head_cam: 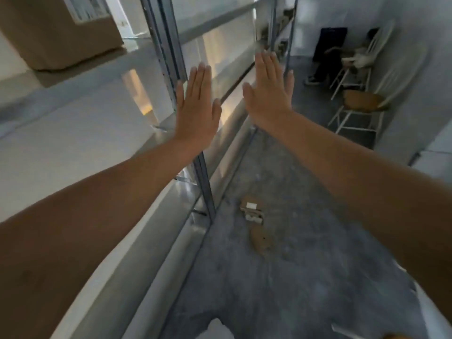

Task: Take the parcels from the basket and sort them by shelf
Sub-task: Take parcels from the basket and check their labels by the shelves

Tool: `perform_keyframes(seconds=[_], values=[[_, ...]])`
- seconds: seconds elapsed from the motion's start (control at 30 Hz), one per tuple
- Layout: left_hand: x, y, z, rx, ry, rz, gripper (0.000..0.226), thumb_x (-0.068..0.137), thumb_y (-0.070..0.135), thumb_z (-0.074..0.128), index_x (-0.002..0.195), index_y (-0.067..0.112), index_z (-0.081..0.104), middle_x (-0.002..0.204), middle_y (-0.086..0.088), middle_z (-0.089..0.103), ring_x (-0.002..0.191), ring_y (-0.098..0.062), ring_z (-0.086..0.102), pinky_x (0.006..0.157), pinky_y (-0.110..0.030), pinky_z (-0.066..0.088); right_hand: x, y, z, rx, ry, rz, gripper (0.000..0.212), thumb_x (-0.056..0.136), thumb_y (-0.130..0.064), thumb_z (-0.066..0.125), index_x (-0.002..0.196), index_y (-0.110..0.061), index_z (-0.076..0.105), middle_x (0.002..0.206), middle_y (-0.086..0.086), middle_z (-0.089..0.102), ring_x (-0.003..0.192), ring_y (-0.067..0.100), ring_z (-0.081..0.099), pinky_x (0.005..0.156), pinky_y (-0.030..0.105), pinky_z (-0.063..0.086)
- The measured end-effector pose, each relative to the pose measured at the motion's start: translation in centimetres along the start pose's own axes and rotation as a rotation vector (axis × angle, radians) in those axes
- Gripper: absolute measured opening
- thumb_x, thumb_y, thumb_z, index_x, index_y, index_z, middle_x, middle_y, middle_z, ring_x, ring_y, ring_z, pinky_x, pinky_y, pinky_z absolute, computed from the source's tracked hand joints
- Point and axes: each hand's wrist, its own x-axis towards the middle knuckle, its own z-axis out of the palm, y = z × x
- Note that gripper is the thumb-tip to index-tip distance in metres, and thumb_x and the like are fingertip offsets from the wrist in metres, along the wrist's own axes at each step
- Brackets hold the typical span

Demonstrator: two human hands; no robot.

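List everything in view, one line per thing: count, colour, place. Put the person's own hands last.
shelving: one unit, grey metal uprights with pale boards, left and centre
cardboard box: one, brown with a white label, on an upper shelf board at top left
parcels: small heap, count too blurred to tell, brown with white labels, on the floor beside the shelving
chairs: two, white, by the right wall
cushion: one, brown, on the nearer chair's seat
seated person: one, dark clothing, on the farther chair
floor: grey, mottled, aisle right of the shelving
left hand: flat, fingers straight, raised before the shelving, holds nothing
right hand: flat, fingers straight, raised alongside, holds nothing
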Motion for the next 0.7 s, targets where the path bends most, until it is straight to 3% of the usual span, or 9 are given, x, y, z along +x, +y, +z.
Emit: perform_keyframes(seconds=[0.3,0.5,0.7], values=[[2.3,-1.6,11.0,-0.145,-0.203,0.133,0.06,0.104,0.023,0.032,0.156,0.007,0.007,0.165,-0.007,0.004,0.152,-0.02,-0.001,0.123,-0.043,-0.005,0.7,6.6,7.5,-0.163,-0.147,0.287,0.066,0.103,-0.039,0.029,0.158,-0.017,0.0,0.165,-0.004,-0.003,0.151,0.013,-0.009,0.12,0.049,-0.008],[4.1,-3.4,15.7,-0.192,-0.283,0.141,0.06,0.104,0.025,0.028,0.156,0.005,0.005,0.165,-0.009,0.003,0.152,-0.021,-0.003,0.123,-0.046,-0.004,0.5,8.1,10.3,-0.173,-0.157,0.378,0.066,0.102,-0.038,0.031,0.158,-0.018,0.001,0.165,-0.004,-0.002,0.151,0.013,-0.009,0.12,0.048,-0.009],[6.2,-2.6,19.4,-0.242,-0.304,0.165,0.061,0.104,0.026,0.028,0.156,0.007,0.002,0.165,-0.007,-0.001,0.152,-0.019,-0.005,0.12,-0.039,-0.011,2.2,10.7,11.1,-0.195,-0.161,0.439,0.067,0.103,-0.038,0.031,0.158,-0.018,0.0,0.165,-0.004,-0.004,0.151,0.012,-0.01,0.12,0.048,-0.009]])
